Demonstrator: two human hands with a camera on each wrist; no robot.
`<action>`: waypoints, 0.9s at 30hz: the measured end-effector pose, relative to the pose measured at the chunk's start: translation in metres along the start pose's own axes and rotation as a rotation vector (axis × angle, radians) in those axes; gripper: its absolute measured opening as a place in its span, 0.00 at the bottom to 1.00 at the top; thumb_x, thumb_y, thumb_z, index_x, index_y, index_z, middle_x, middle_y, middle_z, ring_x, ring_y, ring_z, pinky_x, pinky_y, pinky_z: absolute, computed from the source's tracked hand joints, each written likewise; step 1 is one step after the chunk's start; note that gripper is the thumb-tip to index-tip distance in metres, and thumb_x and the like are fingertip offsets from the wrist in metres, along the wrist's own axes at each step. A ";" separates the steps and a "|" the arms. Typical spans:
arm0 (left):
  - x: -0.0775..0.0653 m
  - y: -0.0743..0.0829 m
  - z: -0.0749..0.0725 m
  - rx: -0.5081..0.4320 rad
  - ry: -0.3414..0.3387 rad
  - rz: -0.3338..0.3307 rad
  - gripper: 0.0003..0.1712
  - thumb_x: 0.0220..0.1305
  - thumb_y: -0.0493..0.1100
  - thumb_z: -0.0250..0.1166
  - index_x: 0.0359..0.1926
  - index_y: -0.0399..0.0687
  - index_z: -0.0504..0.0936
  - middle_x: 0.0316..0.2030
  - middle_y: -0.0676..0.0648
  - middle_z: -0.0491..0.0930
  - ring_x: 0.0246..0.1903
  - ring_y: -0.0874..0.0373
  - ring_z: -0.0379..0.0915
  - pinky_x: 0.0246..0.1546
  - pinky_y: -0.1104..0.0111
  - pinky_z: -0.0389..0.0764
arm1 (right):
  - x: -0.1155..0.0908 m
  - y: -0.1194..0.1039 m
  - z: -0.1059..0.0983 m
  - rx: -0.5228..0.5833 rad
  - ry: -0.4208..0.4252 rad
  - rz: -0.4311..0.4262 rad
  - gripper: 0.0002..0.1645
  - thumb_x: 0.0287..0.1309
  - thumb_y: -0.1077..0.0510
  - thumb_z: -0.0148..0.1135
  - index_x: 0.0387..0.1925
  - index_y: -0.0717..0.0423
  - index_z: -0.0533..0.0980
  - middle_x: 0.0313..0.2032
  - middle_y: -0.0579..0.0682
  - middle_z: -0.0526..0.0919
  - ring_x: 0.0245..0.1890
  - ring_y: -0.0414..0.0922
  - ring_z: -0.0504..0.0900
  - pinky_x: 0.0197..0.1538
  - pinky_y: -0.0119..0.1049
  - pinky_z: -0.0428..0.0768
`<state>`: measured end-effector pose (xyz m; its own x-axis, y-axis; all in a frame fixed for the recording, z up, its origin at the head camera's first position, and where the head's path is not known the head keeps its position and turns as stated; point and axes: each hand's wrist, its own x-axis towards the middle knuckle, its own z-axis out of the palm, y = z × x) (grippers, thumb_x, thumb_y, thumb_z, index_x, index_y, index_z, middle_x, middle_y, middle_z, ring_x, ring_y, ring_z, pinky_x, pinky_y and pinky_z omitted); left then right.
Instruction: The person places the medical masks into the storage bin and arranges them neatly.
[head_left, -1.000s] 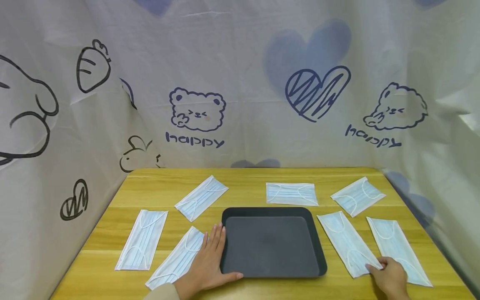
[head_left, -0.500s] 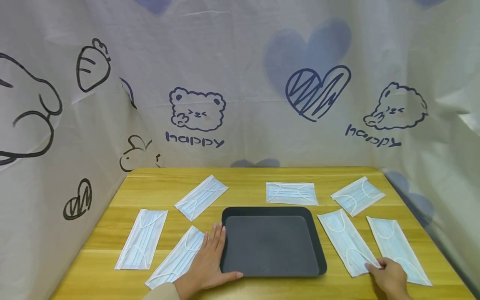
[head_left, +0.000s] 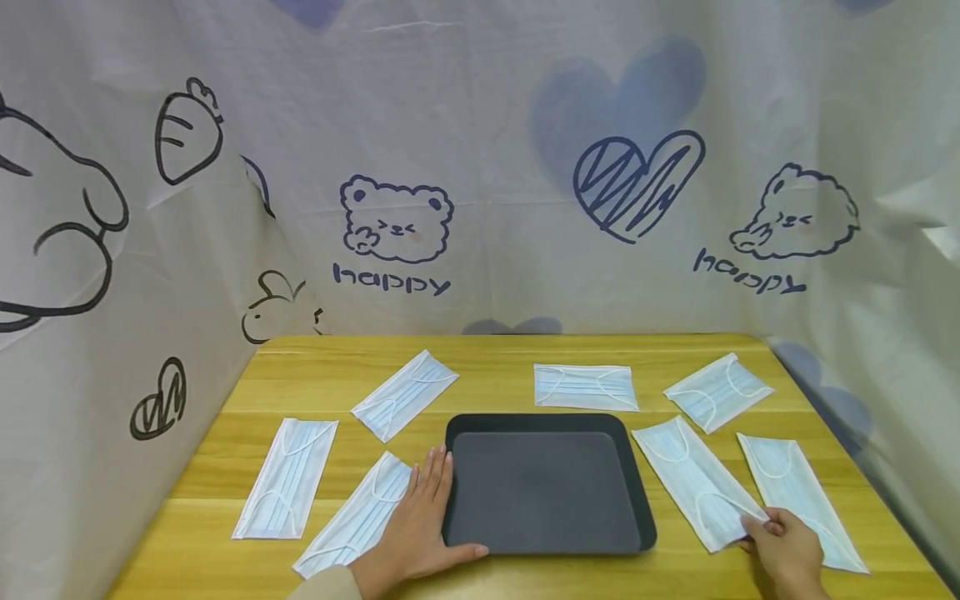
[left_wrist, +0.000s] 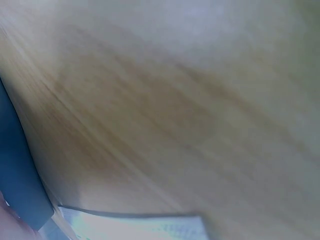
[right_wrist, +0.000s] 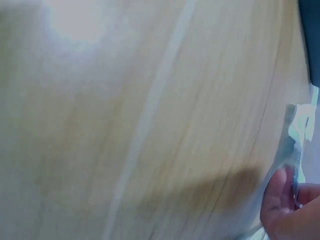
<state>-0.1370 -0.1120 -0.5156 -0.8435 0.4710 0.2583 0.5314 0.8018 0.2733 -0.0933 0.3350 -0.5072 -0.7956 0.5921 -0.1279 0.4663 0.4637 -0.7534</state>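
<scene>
Left hand [head_left: 411, 532] beside a tray [head_left: 551, 492], right hand [head_left: 783, 548] pinching a mask [head_left: 693, 482]

At left of frame, a left mask [head_left: 286, 479] lies on the table [head_left: 210, 487], with an upper-left mask [head_left: 405, 396] farther back; at lower left, the left hand covers part of a lower-left mask [head_left: 358, 518], its fingers straight and close together along the tray's side, thumb out by its near rim, apparently steadying it; the dark tray sits at lower centre, nothing in it; a top mask [head_left: 585, 387] lies behind.

At lower right, the mask stretches from beside the tray to the right hand, whose thumb and fingers pinch its near corner; picking up seems to be the step in hand, and the next move calls for keeping that pinch and raising the mask clear; an upper-right mask [head_left: 717, 393] lies behind; a far-right mask [head_left: 797, 492], partly hidden by the right hand, could be dragged along; the tray's raised rim is the nearest obstacle.
</scene>
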 end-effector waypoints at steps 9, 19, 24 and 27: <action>0.000 0.001 -0.002 -0.053 -0.047 -0.043 0.72 0.42 0.88 0.38 0.71 0.33 0.44 0.72 0.36 0.42 0.72 0.42 0.37 0.65 0.74 0.16 | 0.007 0.005 -0.006 0.309 -0.088 0.147 0.10 0.57 0.63 0.56 0.39 0.68 0.73 0.13 0.35 0.78 0.16 0.32 0.80 0.26 0.25 0.80; -0.001 0.000 -0.002 -0.015 -0.001 -0.020 0.72 0.42 0.87 0.40 0.70 0.31 0.46 0.71 0.34 0.46 0.70 0.40 0.43 0.66 0.75 0.16 | 0.012 0.011 -0.021 0.590 -0.239 0.133 0.15 0.56 0.58 0.62 0.17 0.38 0.75 0.16 0.38 0.81 0.17 0.34 0.81 0.27 0.25 0.80; -0.002 -0.002 -0.003 -0.012 -0.017 -0.023 0.73 0.41 0.88 0.39 0.70 0.31 0.46 0.71 0.34 0.45 0.71 0.41 0.42 0.65 0.76 0.15 | 0.015 0.011 -0.027 0.561 -0.270 0.079 0.15 0.57 0.58 0.62 0.17 0.38 0.76 0.16 0.37 0.80 0.18 0.33 0.80 0.26 0.24 0.79; -0.002 -0.003 -0.003 -0.005 -0.019 -0.017 0.74 0.41 0.88 0.39 0.70 0.31 0.46 0.71 0.33 0.45 0.70 0.40 0.42 0.65 0.75 0.15 | 0.017 0.008 -0.032 0.561 -0.281 0.077 0.15 0.57 0.57 0.62 0.17 0.38 0.76 0.17 0.37 0.80 0.19 0.32 0.80 0.26 0.23 0.78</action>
<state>-0.1366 -0.1162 -0.5143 -0.8535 0.4644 0.2361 0.5175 0.8080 0.2817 -0.0905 0.3700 -0.4950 -0.8746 0.3787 -0.3028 0.3133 -0.0352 -0.9490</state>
